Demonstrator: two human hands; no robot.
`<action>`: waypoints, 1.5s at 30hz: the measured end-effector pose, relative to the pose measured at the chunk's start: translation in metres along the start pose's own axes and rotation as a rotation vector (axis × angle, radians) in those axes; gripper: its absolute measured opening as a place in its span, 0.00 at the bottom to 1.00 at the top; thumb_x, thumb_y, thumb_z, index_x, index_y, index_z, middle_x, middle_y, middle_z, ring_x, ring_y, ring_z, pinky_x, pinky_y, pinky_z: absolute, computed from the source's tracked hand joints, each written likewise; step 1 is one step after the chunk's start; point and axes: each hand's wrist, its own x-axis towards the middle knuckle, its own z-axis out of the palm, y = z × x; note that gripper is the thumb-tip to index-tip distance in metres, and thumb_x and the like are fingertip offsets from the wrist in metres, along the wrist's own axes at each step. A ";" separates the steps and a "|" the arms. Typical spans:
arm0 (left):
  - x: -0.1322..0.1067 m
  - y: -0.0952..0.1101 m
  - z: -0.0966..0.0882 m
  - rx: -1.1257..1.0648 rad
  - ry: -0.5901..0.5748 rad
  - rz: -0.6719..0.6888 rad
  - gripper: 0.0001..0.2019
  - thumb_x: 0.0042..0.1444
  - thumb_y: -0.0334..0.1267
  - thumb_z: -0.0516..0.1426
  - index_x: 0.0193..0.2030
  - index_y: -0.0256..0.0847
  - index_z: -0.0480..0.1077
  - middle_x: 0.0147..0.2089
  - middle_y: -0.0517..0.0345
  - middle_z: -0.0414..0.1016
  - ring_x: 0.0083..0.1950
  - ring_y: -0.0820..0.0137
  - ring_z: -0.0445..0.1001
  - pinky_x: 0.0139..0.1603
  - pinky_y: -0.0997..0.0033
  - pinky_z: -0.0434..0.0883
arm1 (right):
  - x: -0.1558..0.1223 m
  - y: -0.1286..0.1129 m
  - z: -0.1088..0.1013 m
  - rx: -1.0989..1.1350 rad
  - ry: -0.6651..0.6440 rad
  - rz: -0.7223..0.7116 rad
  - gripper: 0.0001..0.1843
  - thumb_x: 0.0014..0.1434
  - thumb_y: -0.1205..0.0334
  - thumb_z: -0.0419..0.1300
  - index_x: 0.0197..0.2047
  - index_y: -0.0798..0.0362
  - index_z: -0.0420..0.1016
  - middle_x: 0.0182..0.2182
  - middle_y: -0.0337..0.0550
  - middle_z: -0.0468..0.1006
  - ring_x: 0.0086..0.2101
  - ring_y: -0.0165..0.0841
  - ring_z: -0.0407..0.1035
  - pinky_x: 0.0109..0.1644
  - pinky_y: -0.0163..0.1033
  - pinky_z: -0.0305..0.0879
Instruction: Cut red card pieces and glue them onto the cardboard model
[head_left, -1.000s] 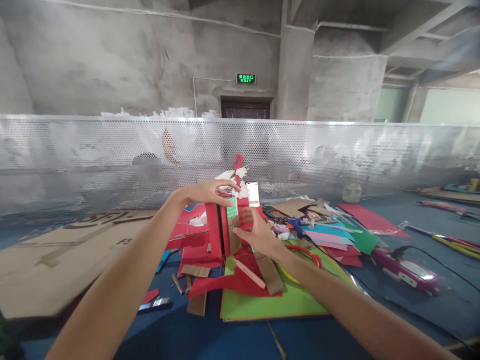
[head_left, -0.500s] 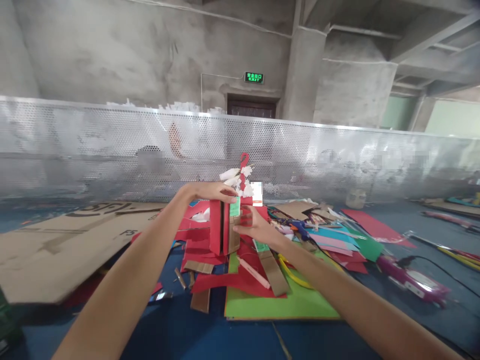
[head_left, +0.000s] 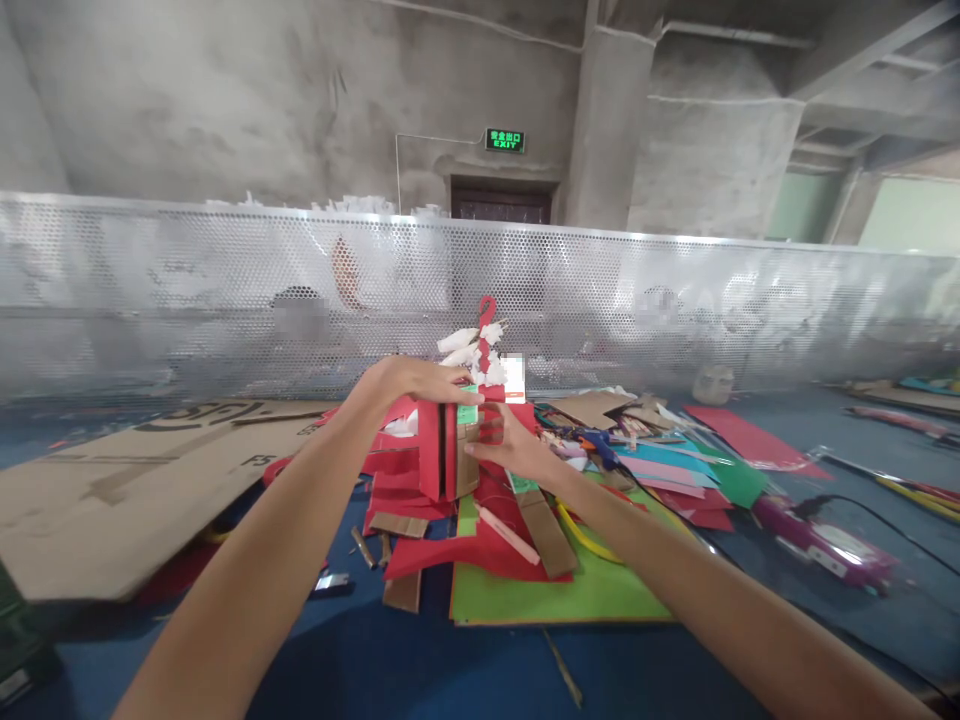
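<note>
A red and brown cardboard model [head_left: 442,455] stands upright on the blue floor, topped with white paper tufts and a red loop [head_left: 484,335]. My left hand [head_left: 416,382] rests on its top edge with fingers curled over it. Against the model's right side my right hand [head_left: 510,448] presses, fingers gripping the red card. A small green label [head_left: 469,412] shows between the two hands.
Red card scraps [head_left: 465,555], a green sheet [head_left: 547,595] and coloured paper [head_left: 675,470] lie around the model. A large flat cardboard sheet [head_left: 127,490] is at left, a pink glue gun [head_left: 825,545] with cable at right. A perforated metal barrier [head_left: 225,290] runs behind.
Both hands stay on the model; the left hand's fingers have settled flatter onto its top. The view has shifted slightly.
</note>
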 end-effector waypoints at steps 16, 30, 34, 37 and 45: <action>0.010 -0.005 0.004 0.023 0.004 -0.031 0.46 0.53 0.71 0.49 0.71 0.43 0.61 0.73 0.44 0.61 0.68 0.49 0.65 0.66 0.53 0.62 | -0.005 0.005 0.001 0.002 0.086 0.091 0.25 0.56 0.56 0.70 0.54 0.49 0.67 0.46 0.45 0.79 0.47 0.40 0.76 0.48 0.47 0.76; 0.015 -0.009 0.005 0.002 0.009 -0.063 0.48 0.53 0.73 0.49 0.70 0.39 0.61 0.73 0.42 0.61 0.68 0.49 0.65 0.65 0.57 0.63 | -0.011 0.004 0.013 -0.269 0.119 -0.017 0.39 0.47 0.45 0.75 0.56 0.51 0.66 0.48 0.49 0.79 0.45 0.42 0.76 0.50 0.49 0.71; 0.013 -0.008 0.005 0.000 0.009 -0.052 0.45 0.53 0.71 0.50 0.69 0.41 0.63 0.72 0.45 0.64 0.67 0.50 0.67 0.64 0.58 0.64 | -0.014 -0.002 0.016 -0.313 0.132 -0.006 0.36 0.48 0.47 0.75 0.53 0.51 0.66 0.48 0.49 0.79 0.45 0.42 0.76 0.49 0.47 0.70; 0.015 -0.010 0.005 0.007 0.007 -0.064 0.45 0.53 0.69 0.51 0.71 0.41 0.61 0.73 0.46 0.61 0.69 0.49 0.65 0.65 0.58 0.62 | -0.015 -0.004 0.017 -0.355 0.136 0.022 0.31 0.49 0.46 0.74 0.47 0.51 0.65 0.44 0.47 0.79 0.42 0.41 0.75 0.47 0.46 0.69; 0.020 -0.020 0.007 -0.001 -0.007 -0.049 0.44 0.53 0.67 0.52 0.71 0.43 0.61 0.74 0.47 0.60 0.69 0.50 0.64 0.65 0.58 0.62 | -0.015 -0.004 0.018 -0.347 0.136 0.011 0.27 0.48 0.47 0.73 0.41 0.51 0.64 0.37 0.42 0.76 0.38 0.38 0.72 0.42 0.43 0.66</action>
